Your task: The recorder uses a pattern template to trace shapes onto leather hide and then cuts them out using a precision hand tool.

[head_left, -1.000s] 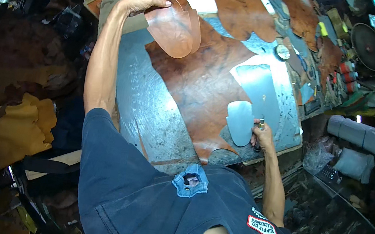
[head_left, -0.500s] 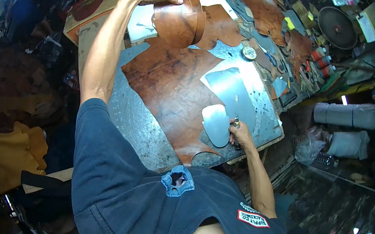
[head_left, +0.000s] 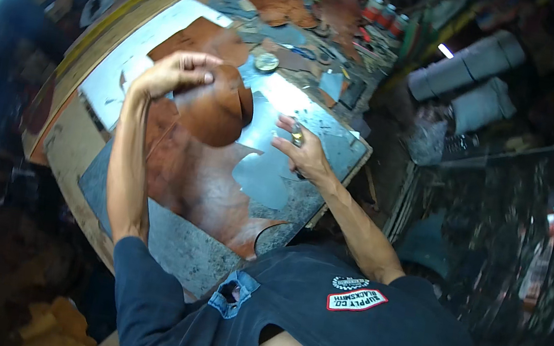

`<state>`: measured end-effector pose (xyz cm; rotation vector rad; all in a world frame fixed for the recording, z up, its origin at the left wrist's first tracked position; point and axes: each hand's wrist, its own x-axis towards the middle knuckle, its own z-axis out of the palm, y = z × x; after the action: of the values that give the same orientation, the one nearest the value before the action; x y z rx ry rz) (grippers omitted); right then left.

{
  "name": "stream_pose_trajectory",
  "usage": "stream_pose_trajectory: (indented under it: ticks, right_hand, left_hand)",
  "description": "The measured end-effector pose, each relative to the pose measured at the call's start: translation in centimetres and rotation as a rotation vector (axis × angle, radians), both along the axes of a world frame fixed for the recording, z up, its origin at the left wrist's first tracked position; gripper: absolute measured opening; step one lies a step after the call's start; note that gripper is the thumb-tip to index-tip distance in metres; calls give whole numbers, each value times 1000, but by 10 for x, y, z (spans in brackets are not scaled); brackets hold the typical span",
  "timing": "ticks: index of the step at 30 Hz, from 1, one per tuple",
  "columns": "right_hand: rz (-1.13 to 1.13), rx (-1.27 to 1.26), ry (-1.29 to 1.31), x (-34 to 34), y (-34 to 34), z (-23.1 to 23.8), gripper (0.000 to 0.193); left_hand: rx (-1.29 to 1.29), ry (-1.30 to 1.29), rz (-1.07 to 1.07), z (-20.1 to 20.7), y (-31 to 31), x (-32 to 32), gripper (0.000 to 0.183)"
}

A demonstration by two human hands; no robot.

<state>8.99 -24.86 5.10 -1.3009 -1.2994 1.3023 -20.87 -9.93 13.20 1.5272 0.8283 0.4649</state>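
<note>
My left hand [head_left: 181, 76] is closed on cut brown leather pieces [head_left: 211, 111], holding them up over the table; they curl and overlap. In my right hand [head_left: 306, 154] is a small hand tool [head_left: 297, 135] with a brass-coloured part; the grip hides most of it, so its exact kind does not show. My thumb and forefinger stretch out beside it. Near that hand a pale rounded flat template [head_left: 263, 179] rests on a large brown hide [head_left: 184, 178] and the grey work surface [head_left: 189, 245].
Another brown leather piece [head_left: 200, 42] lies beyond my left hand. A round tin [head_left: 265, 62] stands farther back, near blue-handled scissors [head_left: 299, 52], leather scraps and several red-and-white bottles [head_left: 386, 15]. Rolled grey material [head_left: 468, 65] is off to the right.
My left hand has brought the leather pieces nearer and lower over the hide. My right hand has left the template's edge and risen with the tool. The whole view has turned.
</note>
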Motion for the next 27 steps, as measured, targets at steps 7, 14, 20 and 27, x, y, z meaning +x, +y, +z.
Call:
stream_pose_trajectory:
  ticks: [7, 14, 20, 27]
  right_hand:
    - [-57, 118, 130, -5, 27, -1, 20]
    - [-204, 161, 193, -7, 46, 3, 16]
    - [-235, 569, -248, 33, 92, 25, 16]
    - [-87, 455, -18, 48, 104, 109, 33]
  left_hand:
    - [-82, -311, 223, -56, -26, 65, 41]
    - [-183, -942, 566, -115, -69, 113, 44]
    - [-38, -997, 472, -61, -36, 127, 41]
    - [-81, -1122, 396, -11, -4, 115, 43]
